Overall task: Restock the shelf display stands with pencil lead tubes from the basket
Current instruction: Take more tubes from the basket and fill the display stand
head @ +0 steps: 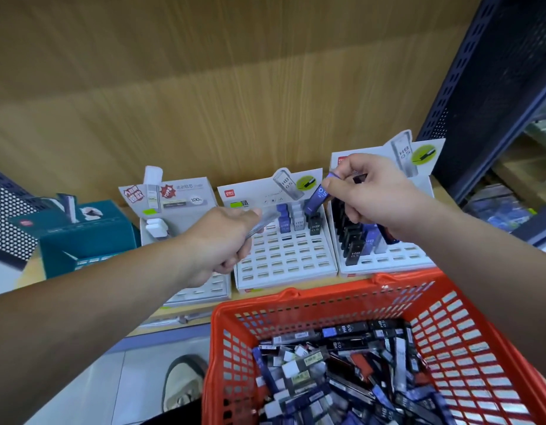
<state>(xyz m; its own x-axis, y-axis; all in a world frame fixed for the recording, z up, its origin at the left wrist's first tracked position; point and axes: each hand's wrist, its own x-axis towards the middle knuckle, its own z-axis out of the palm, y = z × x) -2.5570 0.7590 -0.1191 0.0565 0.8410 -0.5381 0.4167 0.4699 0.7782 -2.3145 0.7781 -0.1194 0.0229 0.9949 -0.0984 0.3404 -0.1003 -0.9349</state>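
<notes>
Placement step in hand: blue tube (318, 196) pinched at its upper end between thumb and fingertips of right grip (376, 200), tilted, lower end hanging just above the back row of the middle stand (284, 262). More tubes apparently tucked in the same palm, one dark end poking out beneath; count not clear. Left grip (222, 240) curled round a pale tube (262, 221), blurred, held over the near edge of the middle stand, beside the left stand (201, 289).

Back row of the middle stand already filled: blue column (282, 217), grey next to it, black tubes (314, 226) at the end. Rows in front all open slots. Right stand (385, 260) with a long black column and some blue beside it. Basket (296, 302) just below the shelf edge, heaped with loose tubes (342, 378).

To do it well:
- Bring the blue tube upright before lowering.
- Aim for the free slot right in front of the blue column, not the black tubes nearest its tip.
- Press down only after seating the bottom end in the opening.
- Keep the spare tubes clamped against the palm to avoid a drop onto the standing row.
- Turn the label to the front, like its neighbours
</notes>
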